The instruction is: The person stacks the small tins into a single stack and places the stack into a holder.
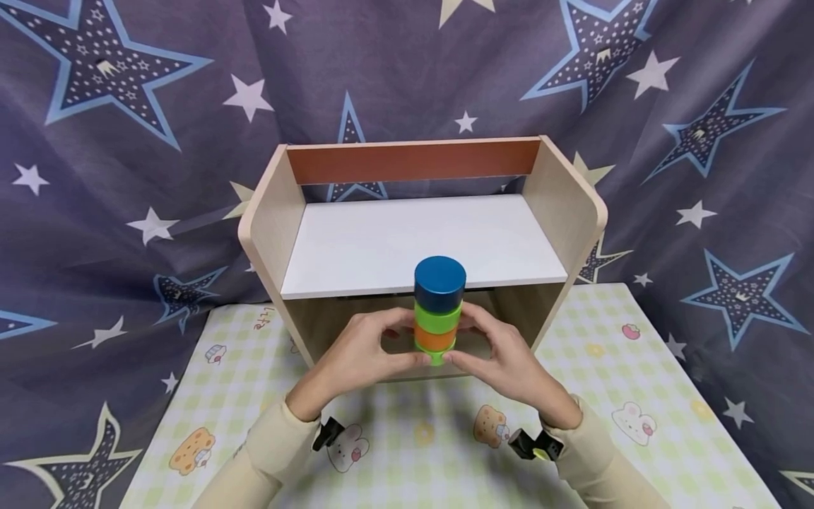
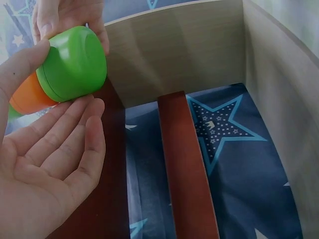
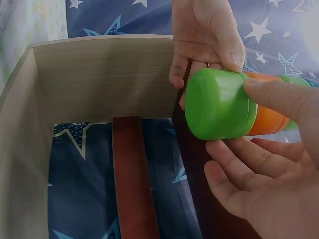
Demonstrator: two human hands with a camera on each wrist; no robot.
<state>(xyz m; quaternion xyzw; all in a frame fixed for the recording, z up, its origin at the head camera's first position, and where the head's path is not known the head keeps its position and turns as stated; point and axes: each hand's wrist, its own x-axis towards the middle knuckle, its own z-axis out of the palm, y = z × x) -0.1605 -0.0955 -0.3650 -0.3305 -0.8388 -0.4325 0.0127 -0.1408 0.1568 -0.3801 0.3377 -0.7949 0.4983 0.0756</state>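
A cylindrical container (image 1: 439,322) stands upright between my two hands in the head view, with a dark blue top and green and orange bands below. My left hand (image 1: 365,350) grips it from the left, and my right hand (image 1: 502,353) from the right. Both thumbs lie low on its near side. In the left wrist view, the left thumb presses one side of the green end (image 2: 75,64) while the fingers extend along the other. The right wrist view shows the rounded green base (image 3: 219,104) between the right thumb and fingers.
Just behind the container is a small wooden shelf unit (image 1: 581,198) with a white upper board (image 1: 407,237) and a reddish-brown back bar (image 1: 413,162). It stands on a table with a green checked cloth (image 1: 426,466). A star-patterned curtain (image 1: 407,71) hangs behind.
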